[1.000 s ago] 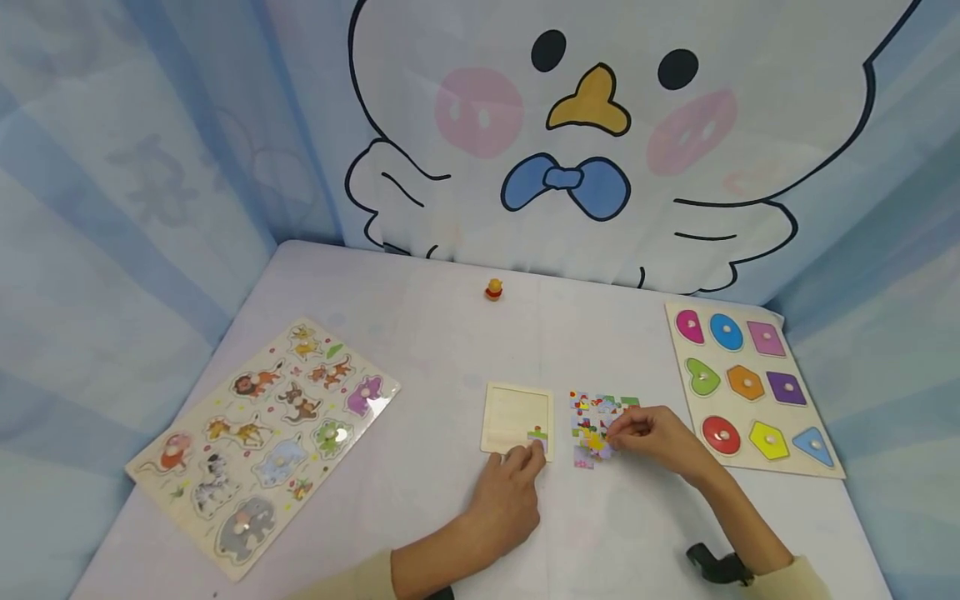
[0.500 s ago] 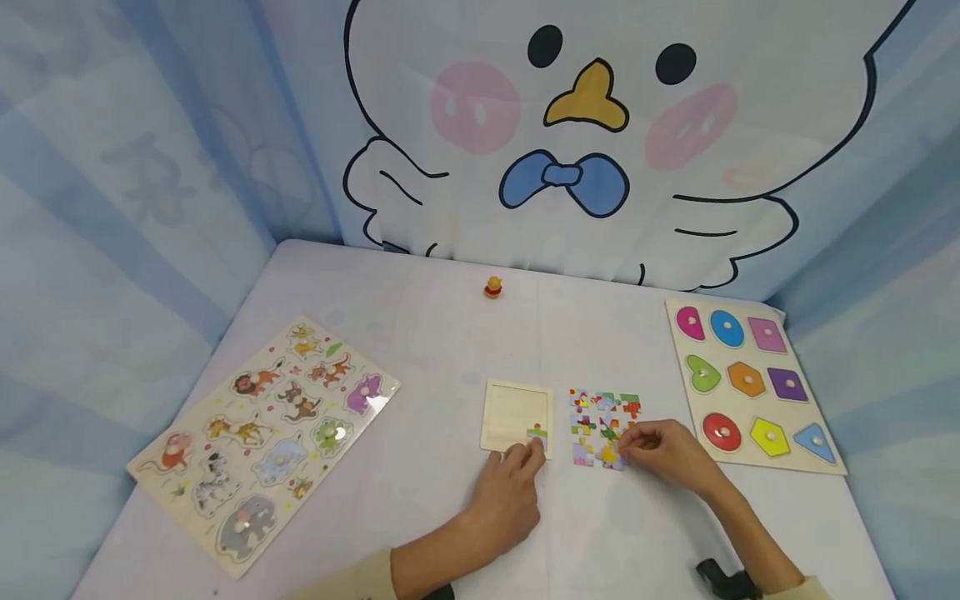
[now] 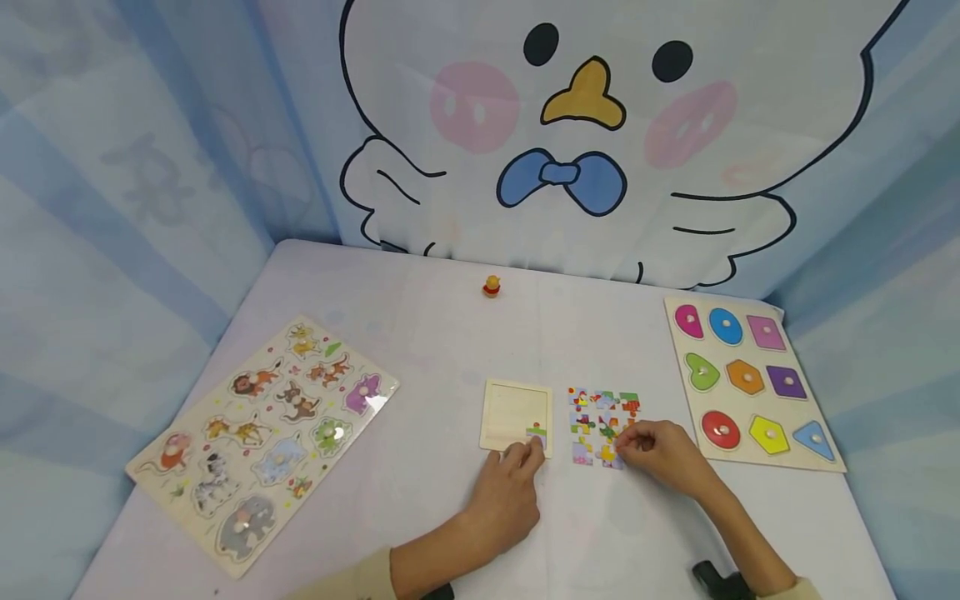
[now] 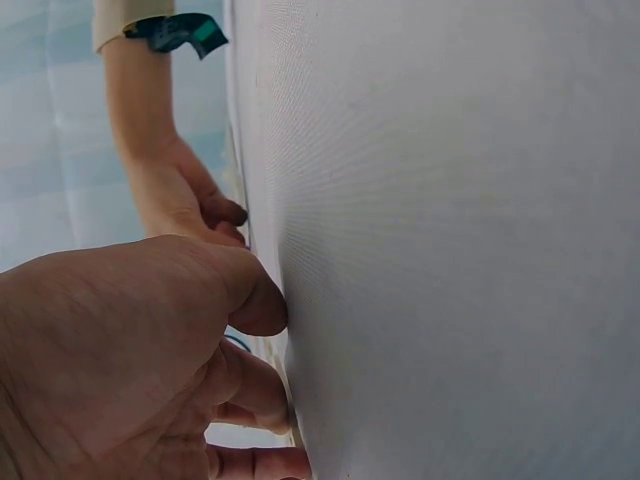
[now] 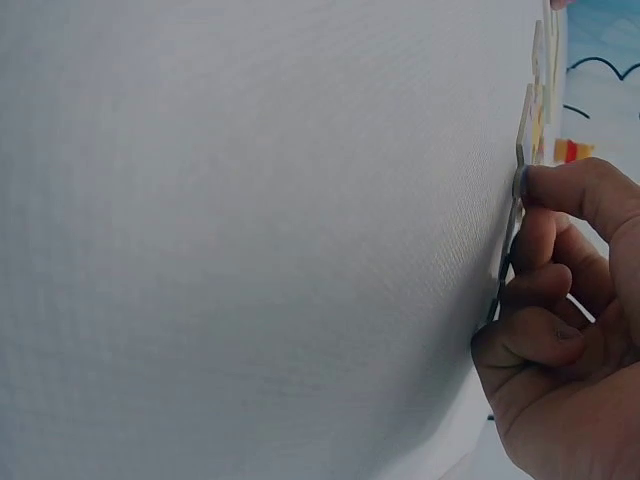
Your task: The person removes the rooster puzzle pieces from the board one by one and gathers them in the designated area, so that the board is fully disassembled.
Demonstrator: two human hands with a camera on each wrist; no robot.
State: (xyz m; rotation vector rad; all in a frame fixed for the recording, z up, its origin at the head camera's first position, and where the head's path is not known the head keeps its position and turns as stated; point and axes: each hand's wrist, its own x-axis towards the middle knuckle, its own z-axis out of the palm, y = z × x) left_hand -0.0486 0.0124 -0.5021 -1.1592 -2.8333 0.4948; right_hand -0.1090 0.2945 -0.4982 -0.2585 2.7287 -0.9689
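Observation:
A small wooden puzzle tray [image 3: 506, 408] lies in the middle of the table, with one jigsaw piece [image 3: 536, 428] in its lower right corner. My left hand [image 3: 504, 496] rests at the tray's near edge, its extended fingertips touching that corner. Right of the tray, several colourful jigsaw pieces [image 3: 582, 423] lie in loose rows. My right hand [image 3: 663, 454] is at their lower right side, thumb and finger pinching the edge of a yellow-patterned jigsaw piece [image 3: 607, 455]. In the right wrist view, the right hand's fingers [image 5: 540, 240] are curled close to the tabletop.
An animal knob puzzle board [image 3: 266, 442] lies at an angle on the left. A shape knob puzzle board [image 3: 738, 433] lies on the right. Toward the back edge stands a tiny yellow-and-red figure [image 3: 491, 287]. Printed curtains [image 3: 465, 208] enclose the table.
My right hand has brought the yellow-patterned piece from above the other pieces down to the bottom row, shifting slightly right and toward me. My left hand stays at the tray.

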